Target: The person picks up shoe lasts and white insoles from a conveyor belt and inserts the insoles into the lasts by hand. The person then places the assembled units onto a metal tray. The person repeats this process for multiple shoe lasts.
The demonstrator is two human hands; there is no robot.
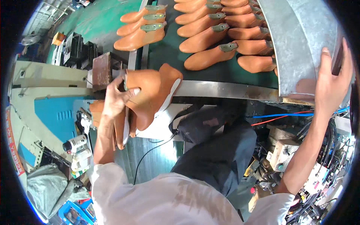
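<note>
My left hand [115,98] grips a tan leather shoe upper [145,88] by its top end, thumb across the near side and the fingers partly hidden behind it. A pale strip runs along the upper's lower edge. More tan uppers [119,125] hang or stand just below that hand; how they are supported is hidden. On the far right, my right hand [333,77] lies against a grey sheet-metal hood [300,41], its fingers stretched out and apart, with no loose thing in it.
Rows of tan uppers on lasts [210,57] stand on a green conveyor belt [170,56] with a metal edge [228,90]. A beige and blue machine [56,108] stands left. Tangled cables [328,146] and a control box [287,153] lie right. Bottles [80,153] stand lower left.
</note>
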